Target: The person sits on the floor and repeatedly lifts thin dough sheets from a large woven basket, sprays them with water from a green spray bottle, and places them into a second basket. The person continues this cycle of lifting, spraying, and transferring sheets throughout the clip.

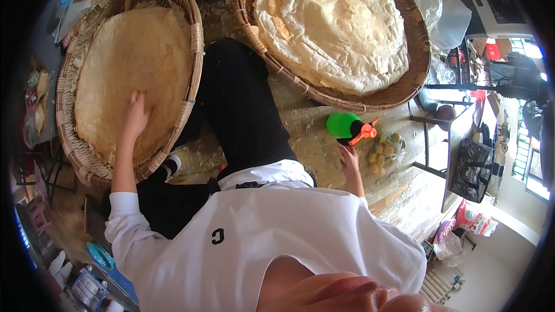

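My left hand (136, 115) rests on a round, flat tan sheet (130, 47), its fingers slightly apart and bent. The sheet lies in a deep wicker basket (196, 47) between my legs and to my left. To my right, my right hand (349, 162) has its fingertips at the black handle of a green pump spray bottle (342, 125) with an orange nozzle. Whether those fingers grip the handle cannot be made out. A second, wide woven basket (418, 58) ahead holds a thick pile of pale, wrinkled, crisp-looking sheets (334, 26).
A clear plastic bag of yellowish fruit (386, 154) lies on the wood-patterned floor (299, 95), which is strewn with pale flakes. Farther right are a metal-framed table (461, 134) and a patterned black bag (472, 171). A pink stool (39, 216) stands at far left.
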`<control>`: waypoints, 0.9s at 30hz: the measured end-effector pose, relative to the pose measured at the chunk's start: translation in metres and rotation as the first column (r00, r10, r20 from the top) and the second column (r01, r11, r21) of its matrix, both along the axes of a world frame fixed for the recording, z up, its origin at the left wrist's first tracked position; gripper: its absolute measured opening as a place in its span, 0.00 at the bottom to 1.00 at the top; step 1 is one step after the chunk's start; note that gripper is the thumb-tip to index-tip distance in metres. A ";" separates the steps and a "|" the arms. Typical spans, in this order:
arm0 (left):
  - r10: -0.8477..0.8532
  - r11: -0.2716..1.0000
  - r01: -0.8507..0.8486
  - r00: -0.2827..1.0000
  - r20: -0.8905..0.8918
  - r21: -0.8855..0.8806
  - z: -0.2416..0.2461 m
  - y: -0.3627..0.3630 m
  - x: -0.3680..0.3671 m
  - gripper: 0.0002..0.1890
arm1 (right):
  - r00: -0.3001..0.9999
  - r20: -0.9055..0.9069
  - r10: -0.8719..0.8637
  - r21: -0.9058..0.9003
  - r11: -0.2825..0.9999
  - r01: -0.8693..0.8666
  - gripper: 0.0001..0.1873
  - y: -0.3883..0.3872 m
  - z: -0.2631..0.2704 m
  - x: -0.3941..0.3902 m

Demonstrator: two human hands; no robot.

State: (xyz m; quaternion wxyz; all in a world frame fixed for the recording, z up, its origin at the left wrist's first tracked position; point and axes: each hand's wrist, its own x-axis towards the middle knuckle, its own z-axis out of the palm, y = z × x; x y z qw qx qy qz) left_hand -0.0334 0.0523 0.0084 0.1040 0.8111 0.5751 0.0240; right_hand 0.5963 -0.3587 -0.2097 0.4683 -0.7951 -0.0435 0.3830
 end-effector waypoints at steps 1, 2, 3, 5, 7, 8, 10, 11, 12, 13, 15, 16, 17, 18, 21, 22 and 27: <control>-0.038 0.999 0.038 0.992 -0.119 -0.003 -0.011 -0.014 -0.019 0.24 | 0.996 -0.050 -0.070 0.085 0.994 0.074 0.21 0.015 -0.010 -0.014; -0.064 0.998 0.058 0.967 -0.246 -0.032 -0.023 -0.023 -0.033 0.25 | 0.977 -0.096 -0.193 -0.001 0.981 0.194 0.19 0.031 -0.009 -0.013; -0.053 0.999 0.051 0.989 -0.139 -0.017 -0.036 -0.026 -0.042 0.25 | 0.945 -0.152 -0.290 -0.072 0.957 0.282 0.18 0.051 -0.004 -0.009; -0.043 0.999 0.040 0.995 0.093 0.033 -0.055 -0.031 -0.058 0.26 | 0.912 -0.238 -0.334 0.179 0.908 0.379 0.13 0.070 0.022 -0.003; -0.018 0.999 0.014 0.994 0.108 0.043 -0.070 -0.036 -0.072 0.26 | 0.859 -0.290 -0.422 0.140 0.869 0.474 0.13 0.079 0.064 0.010; 0.009 0.999 -0.015 0.993 0.115 0.047 -0.076 -0.038 -0.078 0.26 | 0.886 -0.259 -0.385 0.251 0.859 0.447 0.14 0.077 0.086 0.009; 0.052 0.998 -0.045 0.962 0.269 -0.032 -0.087 -0.038 -0.085 0.23 | 0.909 -0.186 -0.373 0.381 0.825 0.416 0.18 0.071 0.139 0.005; 0.094 0.990 -0.063 0.959 0.267 -0.124 -0.092 -0.036 -0.087 0.22 | 0.921 -0.152 -0.358 0.427 0.817 0.388 0.20 0.065 0.168 0.000; 0.204 0.972 -0.131 0.882 0.425 -0.195 -0.095 -0.035 -0.087 0.22 | 0.934 -0.226 -0.276 0.436 0.829 0.351 0.22 0.062 0.200 -0.004; 0.319 0.936 -0.183 0.806 0.499 -0.302 -0.097 -0.033 -0.087 0.21 | 0.952 -0.257 -0.165 0.530 0.799 0.282 0.21 0.061 0.227 -0.014; 0.383 0.910 -0.196 0.735 0.560 -0.365 -0.098 -0.028 -0.083 0.21 | 0.981 -0.126 -0.149 0.544 0.816 0.194 0.20 0.065 0.278 -0.030; 0.347 0.929 -0.185 0.742 0.574 -0.322 -0.097 -0.026 -0.081 0.21 | 0.979 -0.102 -0.179 0.516 0.831 0.206 0.19 0.068 0.302 -0.035; 0.253 0.961 -0.166 0.851 0.461 -0.222 -0.095 -0.027 -0.078 0.21 | 0.987 -0.086 -0.136 0.522 0.838 0.160 0.19 0.074 0.324 -0.039; 0.078 0.997 -0.076 0.971 0.226 -0.018 -0.091 -0.028 -0.077 0.22 | 0.995 -0.101 -0.005 0.526 0.848 0.058 0.19 0.077 0.345 -0.041; 0.069 0.997 -0.064 0.980 0.185 -0.031 -0.078 -0.036 -0.072 0.22 | 0.995 -0.092 -0.024 0.545 0.835 0.070 0.22 0.092 0.379 -0.053; 0.058 0.998 -0.055 0.977 0.204 -0.021 -0.073 -0.038 -0.072 0.21 | 0.997 -0.081 0.004 0.585 0.810 0.044 0.22 0.098 0.385 -0.057; 0.115 0.993 -0.103 0.957 0.268 -0.057 -0.054 -0.044 -0.068 0.19 | 0.995 0.049 0.090 0.660 0.744 -0.100 0.23 0.137 0.422 -0.082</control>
